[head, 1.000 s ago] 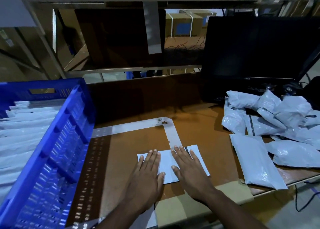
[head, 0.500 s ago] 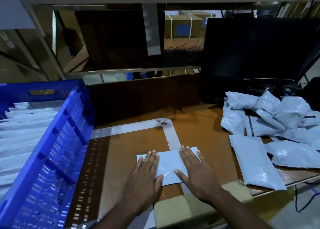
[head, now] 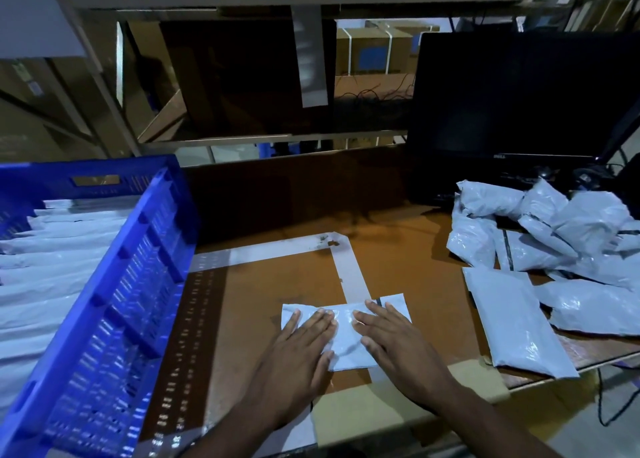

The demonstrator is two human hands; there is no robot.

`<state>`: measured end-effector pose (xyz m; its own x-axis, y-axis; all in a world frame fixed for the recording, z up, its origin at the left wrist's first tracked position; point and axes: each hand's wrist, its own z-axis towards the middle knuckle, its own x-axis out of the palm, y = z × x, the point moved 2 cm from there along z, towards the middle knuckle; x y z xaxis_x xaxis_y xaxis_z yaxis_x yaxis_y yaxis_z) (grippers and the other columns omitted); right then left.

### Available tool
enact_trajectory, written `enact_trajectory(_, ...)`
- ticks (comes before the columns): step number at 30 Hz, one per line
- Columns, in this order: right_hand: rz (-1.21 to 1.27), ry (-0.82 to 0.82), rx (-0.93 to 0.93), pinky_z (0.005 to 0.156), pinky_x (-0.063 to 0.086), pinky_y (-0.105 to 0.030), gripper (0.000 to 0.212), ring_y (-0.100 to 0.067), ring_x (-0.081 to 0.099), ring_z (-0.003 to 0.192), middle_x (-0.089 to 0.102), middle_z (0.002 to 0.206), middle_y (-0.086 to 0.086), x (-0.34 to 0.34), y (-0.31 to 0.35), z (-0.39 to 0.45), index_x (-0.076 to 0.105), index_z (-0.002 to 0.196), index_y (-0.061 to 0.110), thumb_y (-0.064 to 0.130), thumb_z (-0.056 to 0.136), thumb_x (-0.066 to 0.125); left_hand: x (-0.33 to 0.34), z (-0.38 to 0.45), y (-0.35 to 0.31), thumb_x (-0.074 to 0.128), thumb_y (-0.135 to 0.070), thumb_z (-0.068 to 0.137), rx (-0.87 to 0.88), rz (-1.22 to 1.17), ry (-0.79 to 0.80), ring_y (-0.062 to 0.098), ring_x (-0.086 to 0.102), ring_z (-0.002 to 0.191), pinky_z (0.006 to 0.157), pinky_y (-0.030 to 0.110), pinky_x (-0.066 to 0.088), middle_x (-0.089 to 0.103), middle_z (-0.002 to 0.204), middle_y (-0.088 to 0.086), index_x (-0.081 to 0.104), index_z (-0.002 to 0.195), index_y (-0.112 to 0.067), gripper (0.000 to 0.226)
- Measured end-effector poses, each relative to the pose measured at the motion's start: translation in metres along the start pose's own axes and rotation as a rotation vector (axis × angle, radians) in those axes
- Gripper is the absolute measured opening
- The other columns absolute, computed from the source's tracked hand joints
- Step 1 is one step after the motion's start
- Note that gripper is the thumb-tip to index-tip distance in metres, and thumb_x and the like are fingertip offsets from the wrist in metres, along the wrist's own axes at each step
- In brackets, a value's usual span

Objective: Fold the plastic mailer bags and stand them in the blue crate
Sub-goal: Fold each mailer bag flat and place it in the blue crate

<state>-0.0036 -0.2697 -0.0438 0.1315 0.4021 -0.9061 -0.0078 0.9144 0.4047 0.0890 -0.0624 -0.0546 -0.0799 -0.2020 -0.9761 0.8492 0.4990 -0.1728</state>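
Both hands, left hand (head: 300, 353) and right hand (head: 394, 345), press flat with straight fingers on the folded mailer bag (head: 346, 333), seemingly light, limp, slippery film best pinched along its creased edge.

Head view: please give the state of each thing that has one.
Left hand: flat, pressing the bag.
Right hand: flat, pressing the bag.
Bag: folded, flat on the table.
Crate: holds upright folded bags.
Pile: crumpled, unfolded.
Monitor: dark.
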Motion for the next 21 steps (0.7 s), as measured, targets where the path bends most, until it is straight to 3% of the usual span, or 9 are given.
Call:
enact_trajectory(9, -0.066, -0.022, 0.004, 0.121, -0.002, -0.022, 0.048, 0.011, 0.006, 0.147, 0.029, 0.155, 0.027, 0.003, 0.007, -0.002, 0.045, 0.148, 0.037, 0.05, 0.106, 0.029, 0.002, -0.001, -0.002, 0.01, -0.051, 0.107, -0.036, -0.003, 0.002, -0.001, 0.008, 0.153, 0.125, 0.037, 0.009, 0.025, 0.165, -0.011, 0.036, 0.157, -0.023, 0.063)
enact_trajectory(15, -0.093, -0.04, -0.01, 0.125, -0.002, -0.036, 0.049, 0.006, 0.004, 0.149, 0.027, 0.157, 0.024, 0.001, 0.008, 0.001, 0.043, 0.15, 0.036, 0.051, 0.107, 0.024, -0.004, -0.001, -0.003, 0.009, -0.056, 0.107, -0.026, -0.006, 0.071, -0.001, -0.007, 0.153, 0.125, 0.038, -0.002, 0.007, 0.169, -0.012, 0.017, 0.163, -0.025, 0.064)
enact_trajectory(19, -0.11, 0.007, 0.03, 0.121, -0.015, -0.029, 0.05, 0.004, -0.008, 0.15, 0.008, 0.163, 0.021, 0.003, 0.012, 0.015, 0.025, 0.157, 0.035, 0.048, 0.109, 0.025, -0.012, 0.016, -0.004, 0.005, -0.048, 0.108, -0.069, -0.018, 0.03, 0.011, 0.024, 0.151, 0.119, 0.038, 0.015, 0.037, 0.161, -0.001, 0.042, 0.154, -0.015, 0.067)
enact_trajectory(21, -0.177, 0.045, 0.035, 0.119, -0.02, -0.028, 0.052, 0.0, -0.009, 0.151, 0.0, 0.164, 0.018, 0.011, 0.011, 0.017, 0.02, 0.159, 0.034, 0.049, 0.109, 0.02, -0.008, 0.021, 0.001, -0.007, -0.054, 0.103, -0.141, -0.015, 0.044, 0.012, 0.017, 0.154, 0.121, 0.038, 0.009, 0.023, 0.165, -0.003, 0.028, 0.159, -0.017, 0.076)
